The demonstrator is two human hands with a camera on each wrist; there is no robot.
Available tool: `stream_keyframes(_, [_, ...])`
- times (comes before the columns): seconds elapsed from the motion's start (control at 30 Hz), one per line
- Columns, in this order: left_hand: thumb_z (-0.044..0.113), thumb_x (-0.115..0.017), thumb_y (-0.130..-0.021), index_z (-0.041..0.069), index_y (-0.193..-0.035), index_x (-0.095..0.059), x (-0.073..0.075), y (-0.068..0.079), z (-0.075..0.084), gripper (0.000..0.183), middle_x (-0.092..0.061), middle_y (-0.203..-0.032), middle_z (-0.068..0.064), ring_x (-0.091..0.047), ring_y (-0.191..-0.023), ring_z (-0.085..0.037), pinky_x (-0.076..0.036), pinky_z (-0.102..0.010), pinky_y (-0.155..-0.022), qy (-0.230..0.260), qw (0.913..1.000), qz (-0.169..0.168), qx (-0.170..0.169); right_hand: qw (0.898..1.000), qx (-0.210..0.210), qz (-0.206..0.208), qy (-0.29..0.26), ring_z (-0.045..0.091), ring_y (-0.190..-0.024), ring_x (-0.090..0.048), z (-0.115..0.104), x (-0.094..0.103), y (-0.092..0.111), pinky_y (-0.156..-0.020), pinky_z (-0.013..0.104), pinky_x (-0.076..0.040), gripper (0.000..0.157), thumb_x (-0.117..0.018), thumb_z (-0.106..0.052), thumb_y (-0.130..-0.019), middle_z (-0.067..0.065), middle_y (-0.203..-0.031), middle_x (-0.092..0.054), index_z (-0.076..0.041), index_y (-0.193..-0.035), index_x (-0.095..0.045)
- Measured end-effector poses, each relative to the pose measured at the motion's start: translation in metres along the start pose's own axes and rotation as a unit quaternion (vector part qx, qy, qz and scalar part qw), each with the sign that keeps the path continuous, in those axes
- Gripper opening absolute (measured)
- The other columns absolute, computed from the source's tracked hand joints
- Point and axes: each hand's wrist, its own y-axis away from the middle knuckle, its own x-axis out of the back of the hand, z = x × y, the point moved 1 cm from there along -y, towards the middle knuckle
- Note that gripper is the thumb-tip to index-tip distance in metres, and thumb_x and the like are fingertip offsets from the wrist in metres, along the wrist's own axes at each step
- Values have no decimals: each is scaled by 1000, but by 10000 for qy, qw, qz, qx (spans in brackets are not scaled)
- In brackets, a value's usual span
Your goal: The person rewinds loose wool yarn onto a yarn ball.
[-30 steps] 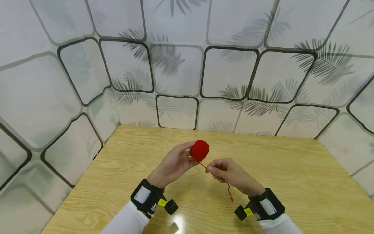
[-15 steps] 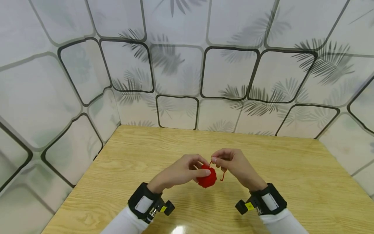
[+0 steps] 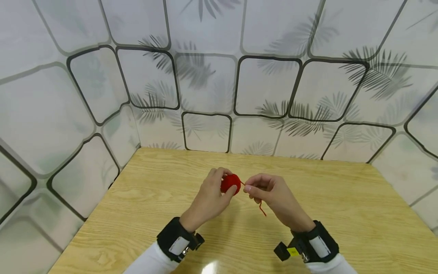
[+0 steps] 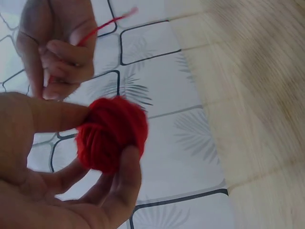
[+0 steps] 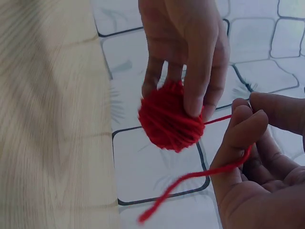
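A red ball of yarn is held above the table between the thumb and fingers of my left hand. In the left wrist view the wound strands of the yarn ball show clearly. To its right, my right hand pinches the yarn strand between thumb and fingertips. A short taut stretch of strand runs from the ball to that pinch. The loose yarn tail hangs out below the right hand, its end free in the air.
Beneath both hands lies a light wooden table. A pale wall covering with dark outlines and leaf prints stands behind it and on the left. Each wrist wears a black strap with a small camera.
My left hand has turned the yarn ball, first down toward me and then back up and left. The right hand rose slightly and keeps its pinch on the strand.
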Motion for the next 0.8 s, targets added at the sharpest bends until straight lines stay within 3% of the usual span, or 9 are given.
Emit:
stream_keyframes(0.13, [26,-58,-90,9,-120,-47,-1,-5,-3,36,-49,-108,-5,-51,-92,-18,-48,-24,-72,845,9932,784,174,9977,-136,-395,-541,23,-71,-49,0,-3,6,-64,30,-43,34,-65,-23,-84,15,-87,-58,4,-102,-57])
stream_keyframes(0.2, [26,-57,-90,8,-121,-46,-1,-7,-4,37,-50,-111,-7,-52,-95,-22,-48,-27,-74,1662,9810,930,383,9912,-193,-800,-1034,20,-73,-49,2,-3,7,-65,28,-41,27,-60,-19,-88,12,-89,-58,4,-103,-56])
stream_keyframes(0.23, [26,-58,-90,8,-121,-46,0,-8,-4,38,-51,-112,-9,-53,-96,-24,-49,-29,-76,2185,9701,925,511,9864,-214,-1037,-1256,19,-74,-49,3,-3,8,-66,27,-41,23,-58,-17,-90,10,-89,-58,3,-103,-56])
stream_keyframes(0.3, [26,-57,-91,6,-123,-45,2,-10,-3,40,-50,-116,-14,-54,-101,-28,-48,-33,-80,3287,9381,774,766,9742,-247,-1506,-1664,17,-76,-49,6,-2,8,-67,26,-40,16,-52,-11,-93,7,-90,-58,2,-102,-56])
stream_keyframes(0.43, [26,-56,-91,1,-124,-42,8,-13,-1,44,-47,-125,-19,-55,-106,-30,-44,-39,-88,5032,8550,241,1234,9610,-412,-2021,-1844,14,-76,-51,15,0,5,-68,24,-42,13,-48,-6,-94,5,-89,-59,-1,-101,-58])
stream_keyframes(0.47, [26,-56,-91,1,-123,-42,10,-13,0,43,-46,-126,-18,-54,-106,-29,-44,-40,-89,5294,8381,113,1315,9610,-493,-2044,-1794,14,-76,-51,18,1,5,-68,24,-42,13,-49,-7,-93,4,-89,-60,-1,-101,-58])
stream_keyframes(0.53, [27,-56,-91,1,-120,-44,12,-13,0,41,-46,-128,-17,-55,-105,-28,-43,-40,-90,5621,8146,-111,1424,9642,-697,-1992,-1603,14,-74,-51,23,2,3,-68,25,-42,14,-53,-9,-92,5,-89,-61,-1,-102,-58])
stream_keyframes(0.67, [28,-54,-91,4,-112,-52,16,-11,0,31,-49,-127,-16,-53,-102,-29,-42,-41,-90,5957,7869,-552,1513,9781,-929,-1697,-767,17,-73,-50,31,5,0,-67,28,-42,26,-61,-18,-88,9,-90,-61,2,-104,-57])
stream_keyframes(0.8, [29,-50,-93,7,-110,-54,19,-8,0,28,-51,-123,-14,-52,-99,-29,-44,-38,-82,5927,7834,-1036,1554,9882,-792,-1215,486,22,-72,-51,33,9,-3,-64,31,-43,32,-64,-25,-85,15,-89,-61,1,-102,-59])
